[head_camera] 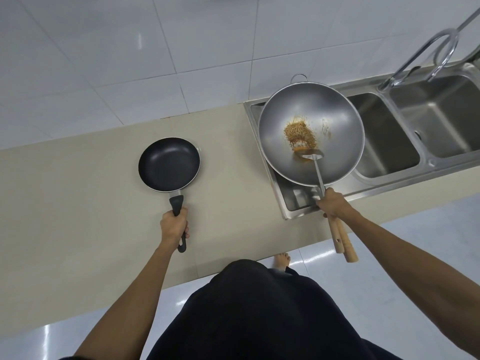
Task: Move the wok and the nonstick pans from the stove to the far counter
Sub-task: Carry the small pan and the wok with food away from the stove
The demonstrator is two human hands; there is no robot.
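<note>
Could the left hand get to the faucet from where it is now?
Probably not. The left hand is closed on the pan handle, and the faucet stands at the far right behind the sink, with the wok and the right hand between them.

I see my left hand (174,227) wrapped around the black handle of the nonstick pan (169,164), which sits mid-counter (78,193). My right hand (333,203) grips two wooden handles together — the wok (311,131) and the spatula (315,162) — over the sink (389,141) at the counter's right end.
</note>
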